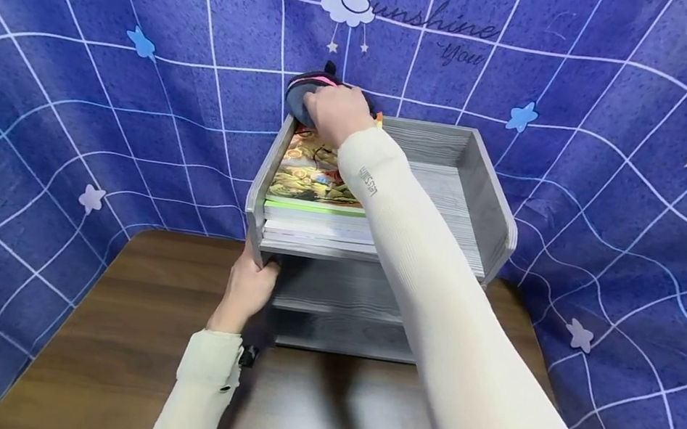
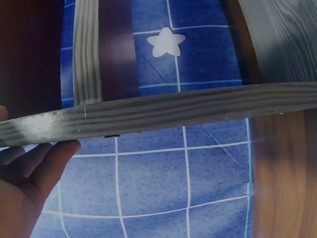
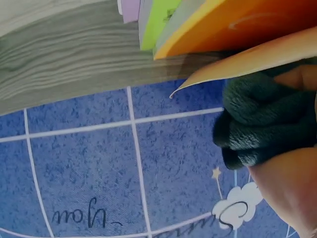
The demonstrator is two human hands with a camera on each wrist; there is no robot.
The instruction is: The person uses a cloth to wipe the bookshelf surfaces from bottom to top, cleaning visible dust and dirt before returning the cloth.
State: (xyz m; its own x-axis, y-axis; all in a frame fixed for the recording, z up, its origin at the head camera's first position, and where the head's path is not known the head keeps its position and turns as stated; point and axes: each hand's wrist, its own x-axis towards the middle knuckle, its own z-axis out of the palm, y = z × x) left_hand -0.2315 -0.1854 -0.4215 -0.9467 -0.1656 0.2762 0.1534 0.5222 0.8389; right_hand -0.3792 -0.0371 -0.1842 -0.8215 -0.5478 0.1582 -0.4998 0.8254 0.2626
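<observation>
My right hand (image 1: pixel 339 113) grips a bunched dark grey cloth (image 1: pixel 301 100) with a pink stripe, at the back left corner of a grey wood-grain desk shelf (image 1: pixel 487 191). In the right wrist view, the folded fuzzy cloth (image 3: pixel 262 124) lies against a lifted, curling book cover (image 3: pixel 247 62). Books (image 1: pixel 312 173) with a colourful top cover lie stacked in the left of the upper tray, partly hidden by my right arm. My left hand (image 1: pixel 249 285) holds the shelf's left side panel near its lower front corner. In the left wrist view, its fingers (image 2: pixel 57 161) curl beneath the panel's edge (image 2: pixel 173 111).
The shelf stands at the back of a brown wooden table (image 1: pixel 159 306), with lower levels (image 1: pixel 340 287) under the tray. A blue curtain (image 1: pixel 137 90) with white lines, stars and clouds hangs behind and on both sides.
</observation>
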